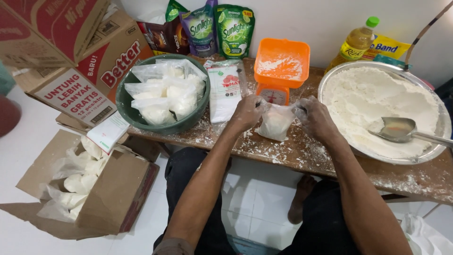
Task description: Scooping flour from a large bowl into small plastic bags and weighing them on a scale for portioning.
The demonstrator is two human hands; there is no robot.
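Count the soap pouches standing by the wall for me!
3 soap pouches: a purple pouch, a green pouch beside it, and another green pouch peeking out behind. More may be hidden.

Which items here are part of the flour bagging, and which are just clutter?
In use: left hand, right hand, flour bag, flour pan, scoop, orange scale, green bowl of filled bags, carton of filled bags.

Lying about: soap pouches, oil bottle, stacked boxes.

Wooden surface (302, 158), flour-dusted. On it: green bowl (123, 101) left, orange scale (281, 71) far centre, small flour bag (276, 123) near centre, metal basin (441, 130) right, pouches (233, 30) far.
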